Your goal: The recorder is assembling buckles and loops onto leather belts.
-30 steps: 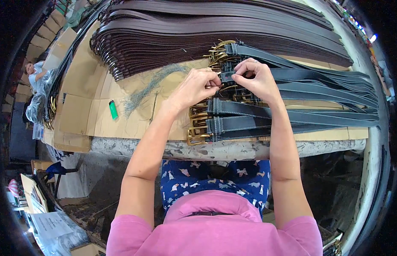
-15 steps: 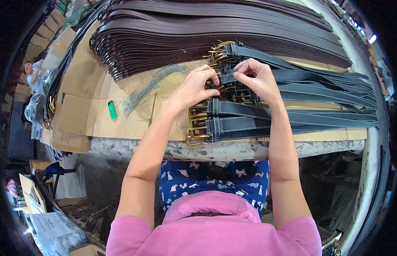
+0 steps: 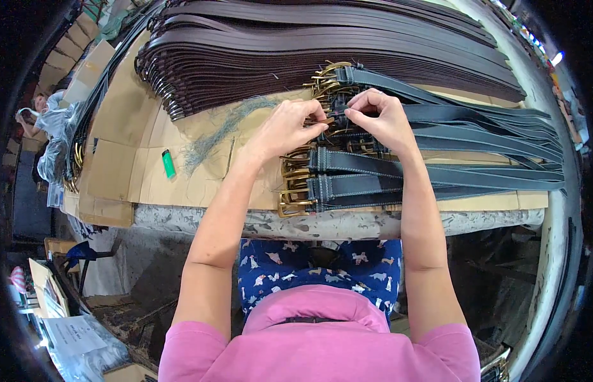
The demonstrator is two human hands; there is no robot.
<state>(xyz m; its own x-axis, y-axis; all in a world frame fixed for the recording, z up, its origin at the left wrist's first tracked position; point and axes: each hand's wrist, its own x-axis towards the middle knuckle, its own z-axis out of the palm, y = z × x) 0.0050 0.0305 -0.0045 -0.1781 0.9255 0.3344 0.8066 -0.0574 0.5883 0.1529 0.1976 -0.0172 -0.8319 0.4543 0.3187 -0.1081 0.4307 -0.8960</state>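
The left hand [image 3: 289, 127] and right hand [image 3: 382, 118] met over the grey belts [image 3: 398, 178] on the cardboard-covered table [image 3: 150, 165], fingers pinched narrowly on one brass buckle [image 3: 327, 120]. A green lighter [image 3: 168, 163] lay well apart.

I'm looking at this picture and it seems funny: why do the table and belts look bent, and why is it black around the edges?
Head view: a fisheye lens bends the table edge and dark belts toward the rim; the black corners lie outside its round image. Light is even and soft; both hands look sharp.
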